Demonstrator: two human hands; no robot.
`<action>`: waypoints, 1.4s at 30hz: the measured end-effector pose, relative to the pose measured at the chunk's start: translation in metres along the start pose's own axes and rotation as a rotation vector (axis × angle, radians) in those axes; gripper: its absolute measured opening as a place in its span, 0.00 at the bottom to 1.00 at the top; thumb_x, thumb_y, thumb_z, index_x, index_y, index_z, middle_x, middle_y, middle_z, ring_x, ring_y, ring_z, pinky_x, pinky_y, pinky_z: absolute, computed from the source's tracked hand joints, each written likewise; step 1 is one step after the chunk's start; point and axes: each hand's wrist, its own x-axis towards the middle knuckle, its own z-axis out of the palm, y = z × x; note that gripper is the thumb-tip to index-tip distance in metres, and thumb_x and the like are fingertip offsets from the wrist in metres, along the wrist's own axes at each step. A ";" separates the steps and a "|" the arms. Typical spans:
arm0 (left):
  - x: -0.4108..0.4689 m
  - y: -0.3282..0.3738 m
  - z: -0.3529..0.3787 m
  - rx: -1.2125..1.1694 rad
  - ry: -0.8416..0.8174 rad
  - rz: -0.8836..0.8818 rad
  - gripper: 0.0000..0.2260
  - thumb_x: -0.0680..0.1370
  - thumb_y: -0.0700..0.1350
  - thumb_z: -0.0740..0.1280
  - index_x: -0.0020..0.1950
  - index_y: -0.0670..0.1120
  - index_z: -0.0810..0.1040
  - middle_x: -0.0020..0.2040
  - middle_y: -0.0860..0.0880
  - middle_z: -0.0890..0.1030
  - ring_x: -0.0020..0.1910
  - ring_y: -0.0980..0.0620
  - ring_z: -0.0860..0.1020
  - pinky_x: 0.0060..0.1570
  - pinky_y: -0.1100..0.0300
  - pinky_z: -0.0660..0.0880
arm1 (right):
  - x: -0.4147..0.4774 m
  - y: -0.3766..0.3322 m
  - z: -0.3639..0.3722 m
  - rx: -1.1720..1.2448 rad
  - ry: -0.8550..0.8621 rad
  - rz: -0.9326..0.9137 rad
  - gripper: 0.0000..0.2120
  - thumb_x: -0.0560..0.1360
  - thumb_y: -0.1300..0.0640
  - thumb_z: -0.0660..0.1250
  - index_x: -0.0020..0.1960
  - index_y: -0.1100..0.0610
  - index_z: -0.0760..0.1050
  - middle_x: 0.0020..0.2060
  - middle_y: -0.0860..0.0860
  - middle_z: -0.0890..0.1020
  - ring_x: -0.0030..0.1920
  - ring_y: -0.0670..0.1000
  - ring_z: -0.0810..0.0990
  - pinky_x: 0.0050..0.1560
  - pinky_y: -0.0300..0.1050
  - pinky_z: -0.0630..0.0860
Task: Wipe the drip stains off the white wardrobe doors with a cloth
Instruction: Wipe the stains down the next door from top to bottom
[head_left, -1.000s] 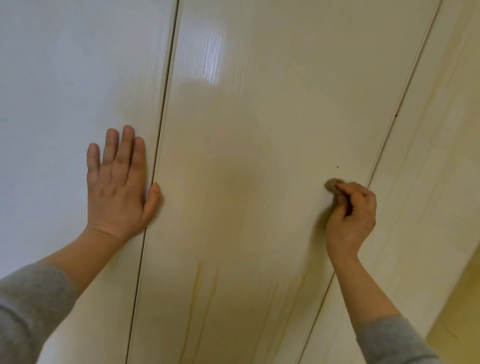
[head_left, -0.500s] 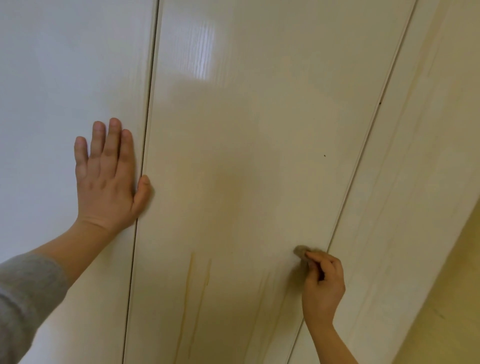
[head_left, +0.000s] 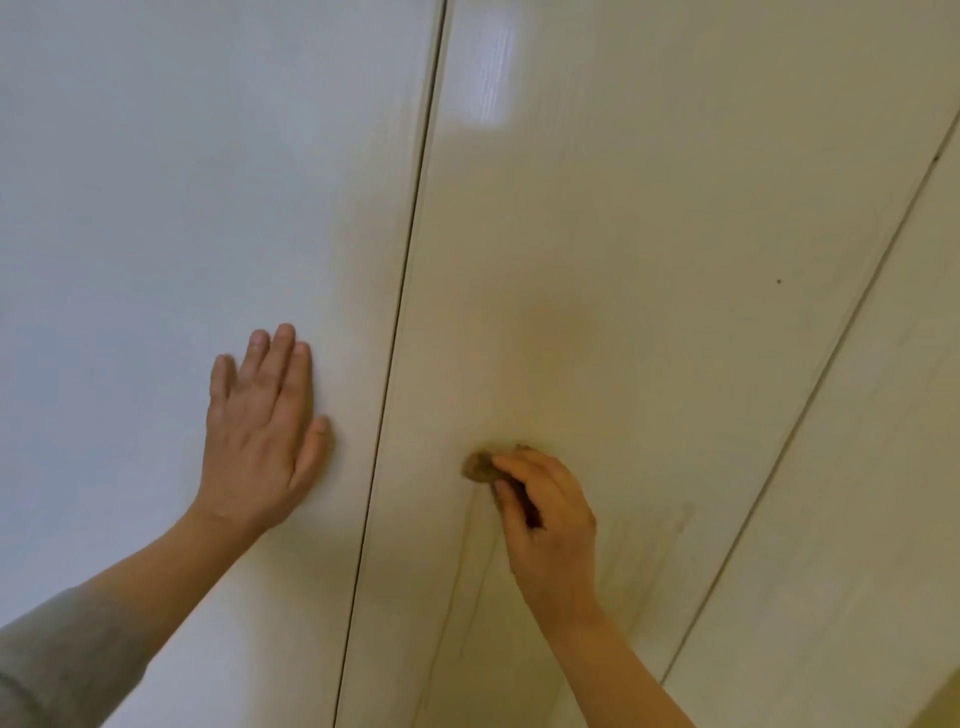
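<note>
Glossy white wardrobe doors fill the view. My left hand (head_left: 260, 436) lies flat, fingers straight, on the left door (head_left: 182, 208) beside the dark gap. My right hand (head_left: 545, 514) grips a small brownish cloth (head_left: 479, 466) and presses it against the middle door (head_left: 623, 260), at the top of two faint vertical drip stains (head_left: 457, 597). More pale streaks (head_left: 649, 561) run down to the right of that hand. Most of the cloth is hidden inside the fingers.
A dark gap (head_left: 400, 312) separates the left and middle doors. A second seam (head_left: 831, 364) slants between the middle door and the right door (head_left: 883, 519). A tiny dark speck (head_left: 778, 281) sits on the middle door.
My right hand with the cloth went down the middle door's right side, then across to the left onto the top of the drip stains. My left hand stayed flat on the left door.
</note>
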 end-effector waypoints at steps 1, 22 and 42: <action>-0.002 -0.006 0.004 0.021 -0.009 0.012 0.30 0.80 0.51 0.52 0.77 0.34 0.59 0.78 0.35 0.58 0.78 0.35 0.55 0.74 0.36 0.51 | 0.005 -0.005 0.013 -0.007 0.003 -0.052 0.09 0.77 0.59 0.67 0.54 0.59 0.83 0.51 0.50 0.83 0.55 0.47 0.79 0.59 0.40 0.76; -0.005 -0.037 0.047 0.093 0.187 0.158 0.30 0.81 0.54 0.46 0.81 0.43 0.46 0.82 0.47 0.42 0.81 0.45 0.43 0.77 0.43 0.41 | 0.001 -0.011 0.074 -0.092 0.032 -0.186 0.08 0.74 0.67 0.69 0.50 0.60 0.85 0.46 0.54 0.82 0.50 0.51 0.78 0.55 0.38 0.75; -0.003 -0.040 0.047 0.103 0.215 0.167 0.30 0.81 0.53 0.46 0.81 0.41 0.48 0.82 0.47 0.42 0.80 0.46 0.43 0.77 0.44 0.40 | 0.029 0.014 0.031 -0.214 0.143 -0.109 0.09 0.76 0.68 0.65 0.50 0.63 0.84 0.46 0.57 0.80 0.50 0.55 0.78 0.55 0.42 0.74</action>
